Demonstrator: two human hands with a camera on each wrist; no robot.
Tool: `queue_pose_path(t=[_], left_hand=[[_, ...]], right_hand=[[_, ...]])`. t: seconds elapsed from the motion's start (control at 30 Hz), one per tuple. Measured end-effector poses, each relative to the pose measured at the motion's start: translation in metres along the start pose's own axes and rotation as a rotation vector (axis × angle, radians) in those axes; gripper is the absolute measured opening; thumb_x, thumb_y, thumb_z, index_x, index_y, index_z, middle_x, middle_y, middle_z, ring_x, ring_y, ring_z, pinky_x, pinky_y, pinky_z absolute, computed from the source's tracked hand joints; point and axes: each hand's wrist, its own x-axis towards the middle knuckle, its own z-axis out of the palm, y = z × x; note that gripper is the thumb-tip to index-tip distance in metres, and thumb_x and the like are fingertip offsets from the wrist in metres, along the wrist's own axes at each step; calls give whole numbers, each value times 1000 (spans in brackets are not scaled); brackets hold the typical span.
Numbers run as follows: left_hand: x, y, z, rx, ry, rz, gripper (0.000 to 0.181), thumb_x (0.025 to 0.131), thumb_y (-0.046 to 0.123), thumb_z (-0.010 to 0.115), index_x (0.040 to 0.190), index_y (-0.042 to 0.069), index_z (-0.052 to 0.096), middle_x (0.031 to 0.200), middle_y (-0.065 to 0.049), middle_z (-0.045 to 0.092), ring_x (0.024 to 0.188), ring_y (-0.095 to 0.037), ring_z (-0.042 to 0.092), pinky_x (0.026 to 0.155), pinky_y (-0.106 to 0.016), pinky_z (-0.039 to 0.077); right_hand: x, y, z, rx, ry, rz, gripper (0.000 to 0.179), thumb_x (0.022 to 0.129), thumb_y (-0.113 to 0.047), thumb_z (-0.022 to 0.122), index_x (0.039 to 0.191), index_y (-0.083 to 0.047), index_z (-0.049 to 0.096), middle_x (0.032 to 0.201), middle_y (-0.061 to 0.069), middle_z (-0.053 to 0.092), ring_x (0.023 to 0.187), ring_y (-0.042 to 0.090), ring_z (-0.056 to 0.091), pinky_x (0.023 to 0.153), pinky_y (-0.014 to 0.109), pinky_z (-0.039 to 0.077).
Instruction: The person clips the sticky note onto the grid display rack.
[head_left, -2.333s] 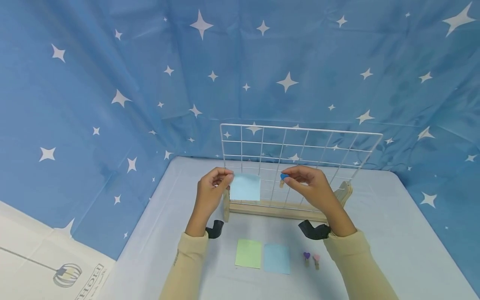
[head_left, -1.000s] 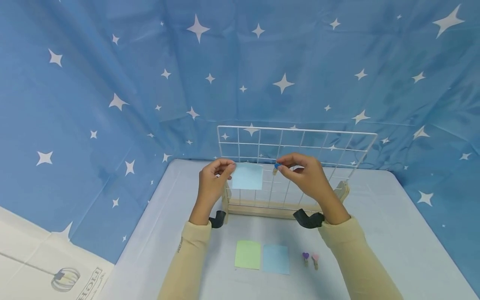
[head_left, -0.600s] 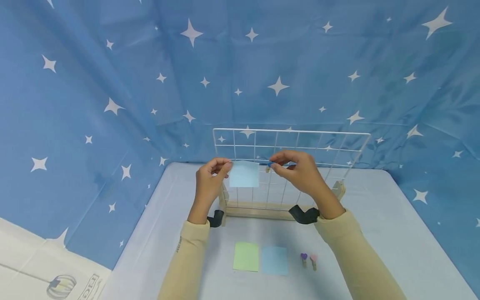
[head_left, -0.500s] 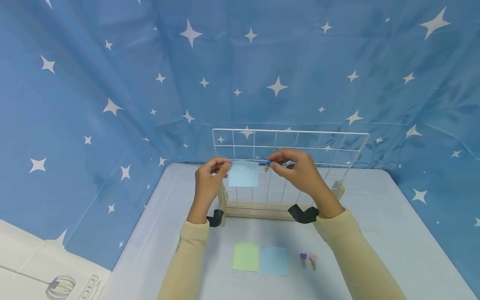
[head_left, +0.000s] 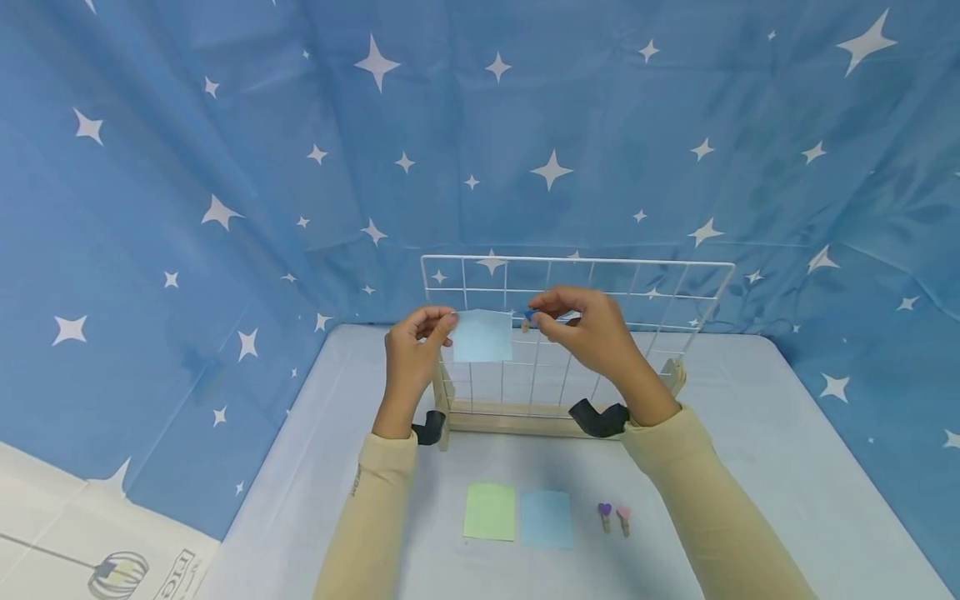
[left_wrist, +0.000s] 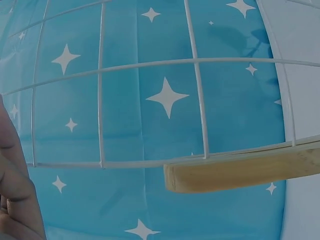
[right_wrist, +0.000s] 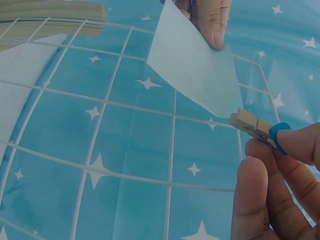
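Observation:
Between thumb and fingers, my left hand pinches a light blue sticky note by its left edge, in front of the white wire grid. To the right of the note, my right hand pinches a small wooden clothespin topped with a blue heart. In the right wrist view the clothespin's tip is right at the note's lower corner. Only part of the left hand shows at the edge of the left wrist view, and the note is out of sight there.
The grid stands in a wooden base on a white-covered table. Nearer lie a green sticky note, a blue sticky note, a purple-heart clothespin and a pink-heart clothespin. Behind hangs a blue star-patterned curtain.
Both hands have risen in front of the grid. The right hand has moved left, bringing the blue-heart clothespin close to the note's upper right corner.

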Motion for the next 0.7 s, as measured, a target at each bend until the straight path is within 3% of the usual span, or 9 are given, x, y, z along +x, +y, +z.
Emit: queue_pose_path(t=[0.33, 0.7], left_hand=[[2, 2, -2, -3, -2, 4, 21, 104, 22, 76, 111, 2, 80, 93, -11, 75, 75, -12, 70, 81, -34, 53], [6, 3, -2, -5, 0, 18, 23, 104, 25, 76, 111, 3, 80, 91, -10, 75, 75, -13, 70, 77, -35, 53]], right_hand=[[6, -8, 4, -28, 11, -24, 16, 102, -5, 74, 116, 0, 79, 105, 14, 79, 87, 30, 75, 70, 24, 58], [11, -11, 8, 15, 29, -65, 15, 102, -3, 73, 115, 3, 77, 105, 15, 79, 85, 35, 75, 68, 23, 58]])
